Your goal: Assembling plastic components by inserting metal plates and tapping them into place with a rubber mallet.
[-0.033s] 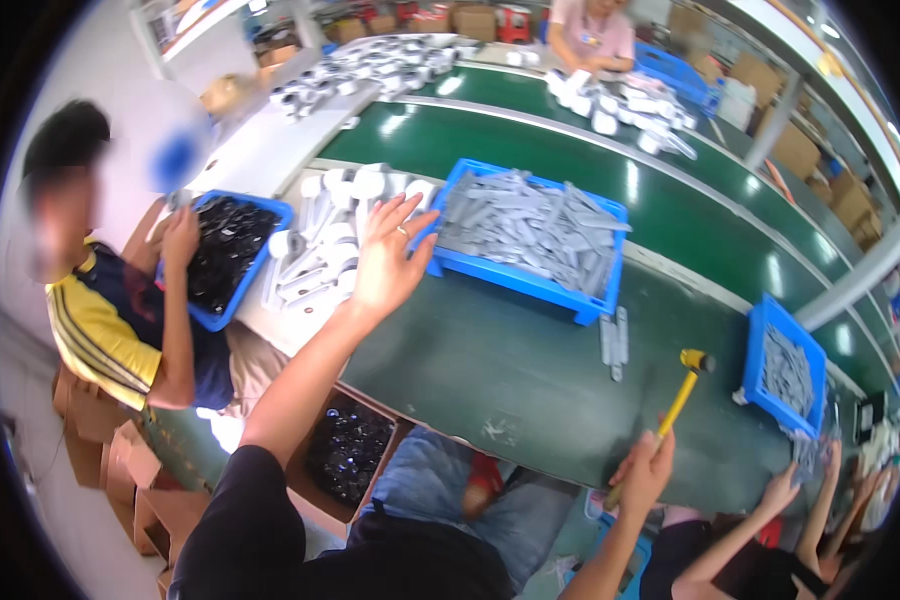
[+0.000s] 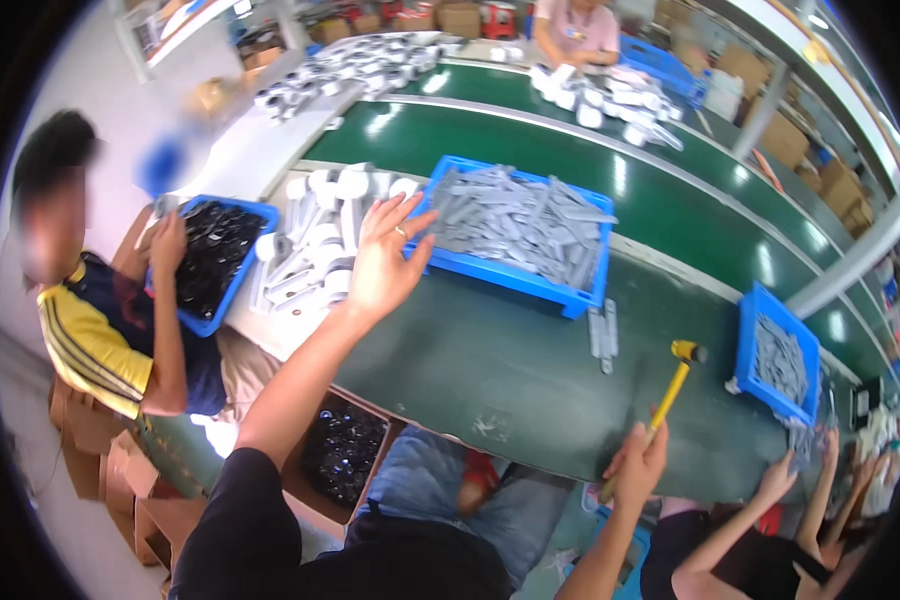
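Note:
My left hand (image 2: 385, 255) is stretched out over the green belt (image 2: 470, 360), open with fingers spread. It hovers between a pile of white tube-shaped parts (image 2: 315, 240) and a blue tray (image 2: 570, 300) heaped with grey flat parts (image 2: 520, 220). My right hand (image 2: 638, 462) is low at the near edge, shut on the yellow handle of a small hammer (image 2: 675, 385) whose head points away from me. A few grey parts (image 2: 603, 335) lie loose on the belt between tray and hammer.
A seated person at left reaches into a blue tray of black parts (image 2: 215, 255). A smaller blue tray (image 2: 745, 340) stands at right, with another person's hands (image 2: 780, 480) near it. A cardboard box of black parts (image 2: 345, 455) sits below the table edge.

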Tool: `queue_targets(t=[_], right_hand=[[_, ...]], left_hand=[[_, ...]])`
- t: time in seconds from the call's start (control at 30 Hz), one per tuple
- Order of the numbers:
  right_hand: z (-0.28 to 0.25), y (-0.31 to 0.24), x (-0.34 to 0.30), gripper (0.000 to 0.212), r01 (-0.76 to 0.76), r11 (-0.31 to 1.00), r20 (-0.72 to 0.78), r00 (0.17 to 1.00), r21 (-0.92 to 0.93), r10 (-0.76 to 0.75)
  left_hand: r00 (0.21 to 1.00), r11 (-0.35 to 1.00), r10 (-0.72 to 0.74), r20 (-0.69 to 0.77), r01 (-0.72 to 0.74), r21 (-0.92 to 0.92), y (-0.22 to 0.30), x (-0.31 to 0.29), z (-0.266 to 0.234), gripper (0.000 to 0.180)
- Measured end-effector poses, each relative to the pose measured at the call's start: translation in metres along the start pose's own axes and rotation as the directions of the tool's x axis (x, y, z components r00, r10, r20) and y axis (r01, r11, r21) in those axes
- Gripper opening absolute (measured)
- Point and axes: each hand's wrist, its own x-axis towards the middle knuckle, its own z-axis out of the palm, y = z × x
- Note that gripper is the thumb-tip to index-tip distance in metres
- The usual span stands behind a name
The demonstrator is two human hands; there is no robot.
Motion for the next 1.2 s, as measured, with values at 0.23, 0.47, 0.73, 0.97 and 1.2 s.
queue_targets(t=[0.23, 0.47, 0.73, 0.97, 1.2], right_hand=[[-0.006, -0.003, 0.001, 0.046, -0.001, 0.998, 0.027, 1.0, 0.062, -0.001], [-0.01, 0.001, 0.002, 0.045, -0.003, 0.994, 0.005, 1.0, 0.107, 0.003], [-0.012, -0.006, 0.003, 0.046, -0.028, 0.99, 0.048, 0.999, 0.141, 0.021], [-0.014, -0.008, 0.004, 0.046, -0.029, 0.984, 0.037, 0.999, 0.177, 0.022], [-0.014, -0.003, 0.003, 0.049, -0.015, 0.988, 0.05, 0.999, 0.156, 0.007]], left_hand=[[0.947, 0.903, 0.317, 0.045, -0.287, -0.321, 0.089, 0.018, 0.066, 0.034], [0.55, 0.595, 0.804, 0.228, -0.751, -0.288, 0.181, -0.015, 0.123, 0.036], [0.624, 0.745, 0.658, 0.422, -0.621, -0.243, 0.175, -0.009, 0.158, 0.049], [0.544, 0.682, 0.729, 0.416, -0.534, -0.5, 0.185, -0.006, 0.141, 0.029], [0.53, 0.586, 0.808, 0.257, -0.678, -0.444, 0.171, -0.027, 0.151, 0.019]])
